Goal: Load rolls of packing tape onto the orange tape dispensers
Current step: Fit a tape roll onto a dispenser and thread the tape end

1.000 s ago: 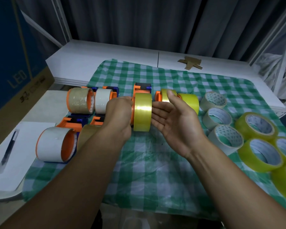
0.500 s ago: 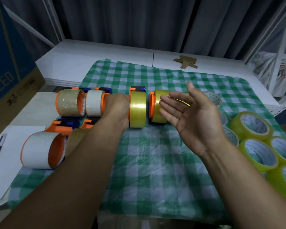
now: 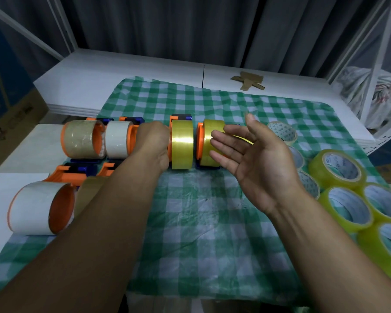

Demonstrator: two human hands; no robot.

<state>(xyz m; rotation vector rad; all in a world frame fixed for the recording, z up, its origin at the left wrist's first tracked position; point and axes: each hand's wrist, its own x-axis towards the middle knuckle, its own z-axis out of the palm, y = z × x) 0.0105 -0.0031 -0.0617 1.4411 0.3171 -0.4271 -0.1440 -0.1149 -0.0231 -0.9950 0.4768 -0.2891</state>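
A person's left hand (image 3: 154,143) gripped an orange dispenser (image 3: 173,120) that stood on the green checked cloth (image 3: 190,233) toward the far edge of the bench. The fingers were curled against the dispenser's left face, and the knuckles hid their tips. A yellow roll (image 3: 182,146) sat upright on that dispenser, touching the hand.

The right hand (image 3: 255,163) hovered open and held nothing. Its palm faced left, its fingers were straight and spread, and their tips crossed in front of a second yellow roll (image 3: 212,125) mounted on the next dispenser to the right.

Left of the gripped dispenser, a white roll (image 3: 116,140) and a brownish clear roll (image 3: 79,138) stood loaded in the same line, running toward the left edge. Nearer the person, a large white roll (image 3: 32,207) sat on an orange hub by the left edge. Beside it a brown roll (image 3: 89,188) was partly hidden behind the left forearm, with an orange-and-blue dispenser body (image 3: 72,171) just beyond.

Along the right edge, loose yellow rolls (image 3: 339,168) lay flat in a cluster. Paler rolls with printed cores (image 3: 280,132) lay between them and the right hand, partly covered by it.

Beyond the far edge, a cardboard scrap (image 3: 248,81) lay on a white panel (image 3: 122,75) in front of a dark curtain (image 3: 190,23). A cardboard box (image 3: 14,123) stood to the left.
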